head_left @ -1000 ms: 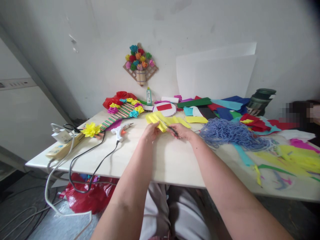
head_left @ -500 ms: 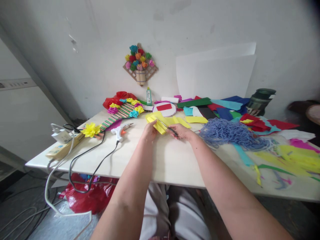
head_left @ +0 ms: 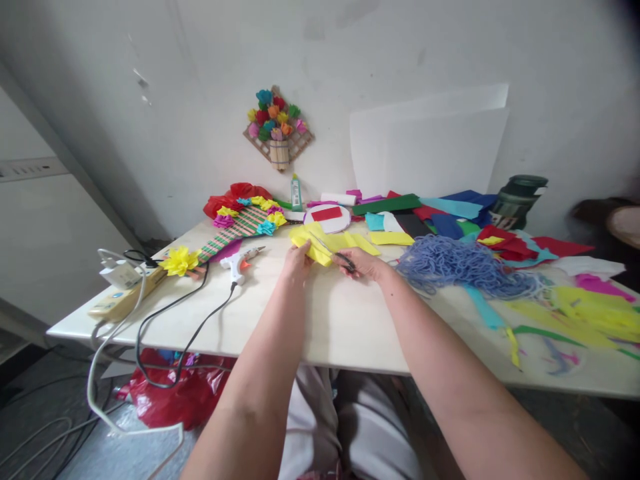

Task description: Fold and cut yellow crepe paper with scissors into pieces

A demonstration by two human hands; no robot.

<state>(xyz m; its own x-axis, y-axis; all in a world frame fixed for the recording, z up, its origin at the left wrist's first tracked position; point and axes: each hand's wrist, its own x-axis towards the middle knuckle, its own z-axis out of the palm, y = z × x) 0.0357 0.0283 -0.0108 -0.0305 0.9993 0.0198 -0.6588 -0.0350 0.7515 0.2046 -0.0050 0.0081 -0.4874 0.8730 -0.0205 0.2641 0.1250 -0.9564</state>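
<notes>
My left hand [head_left: 296, 261] pinches the near end of a folded strip of yellow crepe paper [head_left: 320, 243] on the table. My right hand [head_left: 364, 262] grips a pair of scissors [head_left: 336, 254], whose blades reach into the yellow paper between the two hands. Both hands rest low over the white tabletop [head_left: 330, 313], close together, near its middle.
A glue gun [head_left: 241, 260] with a black cord lies left of my hands, beside a woven paddle with paper flowers [head_left: 240, 223] and a power strip [head_left: 116, 300]. Blue yarn [head_left: 457, 263] and coloured paper sheets [head_left: 440, 217] lie right. A glue bottle [head_left: 297, 192] stands by the wall.
The scissors have worked a little further into the yellow paper and my left hand has shifted slightly with it. The view has drifted slightly.
</notes>
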